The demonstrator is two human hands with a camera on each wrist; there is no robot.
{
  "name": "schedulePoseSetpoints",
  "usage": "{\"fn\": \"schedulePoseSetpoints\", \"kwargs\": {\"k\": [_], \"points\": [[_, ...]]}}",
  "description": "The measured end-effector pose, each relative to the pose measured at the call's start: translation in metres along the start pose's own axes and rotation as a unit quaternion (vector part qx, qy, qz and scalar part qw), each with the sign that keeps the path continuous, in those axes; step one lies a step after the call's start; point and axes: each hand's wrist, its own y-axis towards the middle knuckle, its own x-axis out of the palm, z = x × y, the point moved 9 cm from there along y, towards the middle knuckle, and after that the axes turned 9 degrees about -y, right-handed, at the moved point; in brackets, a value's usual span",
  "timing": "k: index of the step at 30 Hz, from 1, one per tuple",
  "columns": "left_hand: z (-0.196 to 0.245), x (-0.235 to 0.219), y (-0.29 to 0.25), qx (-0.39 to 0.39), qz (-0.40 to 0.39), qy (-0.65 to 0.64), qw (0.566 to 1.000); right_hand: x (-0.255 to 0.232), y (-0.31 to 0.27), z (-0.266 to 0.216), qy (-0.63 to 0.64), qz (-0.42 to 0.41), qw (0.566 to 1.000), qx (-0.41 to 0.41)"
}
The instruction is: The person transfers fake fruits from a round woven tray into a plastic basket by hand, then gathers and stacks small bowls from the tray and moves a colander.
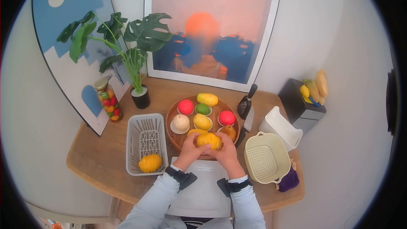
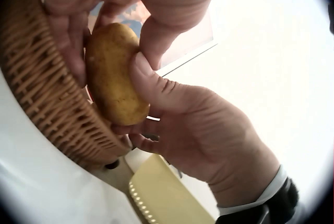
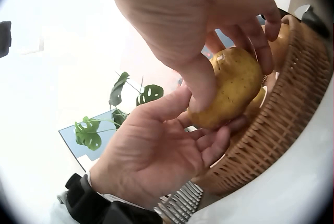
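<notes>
Both hands grip a yellow-brown potato (image 1: 210,141) above the near rim of a round wicker basket (image 1: 173,139). My left hand (image 1: 189,152) holds its left side and my right hand (image 1: 227,154) its right side. In the left wrist view, a thumb presses the speckled skin of the potato (image 2: 112,73) while other fingers curl round behind. The right wrist view shows fingers on both ends of the potato (image 3: 232,88). Beyond it the basket holds a red fruit (image 1: 185,107), a green one (image 1: 203,109), a pale round one (image 1: 181,123) and a brown pear (image 1: 228,132).
A grey plastic basket (image 1: 132,144) with a ridged yellow fruit (image 1: 150,163) stands left. On the right are a cream basket (image 1: 260,136), a white container (image 1: 280,121), a purple cloth (image 1: 289,181) and a knife (image 1: 249,118). A potted plant (image 1: 140,97) and glass jar (image 1: 108,99) stand behind.
</notes>
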Motion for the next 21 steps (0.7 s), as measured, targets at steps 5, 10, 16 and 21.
{"fn": "schedulePoseSetpoints", "kwargs": {"k": [5,10,16,21], "points": [[0.049,0.002,-0.037,-0.028,-0.064,-0.204,0.976,-0.001,-0.016,-0.041,0.248,-0.031,0.965,-0.083],[0.071,-0.013,-0.057,-0.01,-0.074,-0.256,0.964,0.008,-0.027,-0.07,0.405,-0.097,0.906,-0.071],[0.08,-0.035,-0.068,0.008,-0.049,-0.211,0.976,0.019,-0.029,-0.091,0.39,-0.129,0.908,-0.082],[0.082,-0.046,-0.078,-0.043,-0.013,-0.256,0.966,0.034,-0.031,-0.096,0.353,-0.136,0.922,-0.082]]}}
